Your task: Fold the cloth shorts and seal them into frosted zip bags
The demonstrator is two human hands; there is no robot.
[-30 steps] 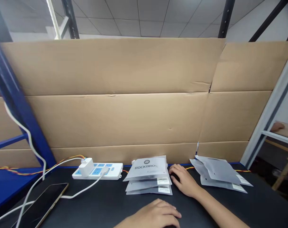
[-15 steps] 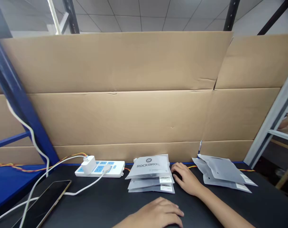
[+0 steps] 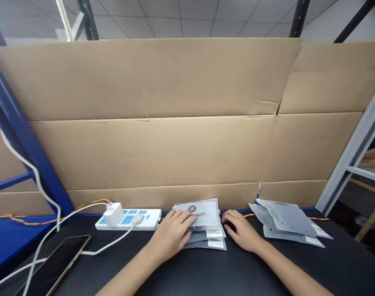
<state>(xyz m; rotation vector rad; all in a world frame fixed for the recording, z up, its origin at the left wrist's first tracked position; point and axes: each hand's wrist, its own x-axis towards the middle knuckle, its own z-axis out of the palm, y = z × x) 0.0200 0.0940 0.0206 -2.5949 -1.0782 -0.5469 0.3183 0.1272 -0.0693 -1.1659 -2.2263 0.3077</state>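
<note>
The fingers [image 3: 180, 218] of the left hand [image 3: 168, 236] are laid loosely over the top of the stack of frosted bags [image 3: 206, 220], with the thumb lowered near its front edge; whether any bag is pinched cannot be told. The fingers of the right hand [image 3: 244, 237] are slightly bent and rested on the counter [image 3: 187, 281] just beside the stack, at 3 o'clock from it, with the thumb parted and nothing seen in the gap. For a clean hold, the top bag is best pressed lightly and taken by one edge, as slick film could be dragged over the layers below; the right hand is well placed to be used as a side stop. The bags are piled flat with edges slightly fanned, and white labels are shown at the 4 o'clock corners of two lower ones. Dark print on the top bag is partly covered, and the contents of the bags cannot be made out. Farther out at 3 o'clock, two overlapping bags [image 3: 290, 218] are set askew, their contents likewise unclear. At 9 o'clock a power strip [image 3: 150, 220] is placed, and at 8 o'clock a phone [image 3: 56, 263] is laid.
</note>
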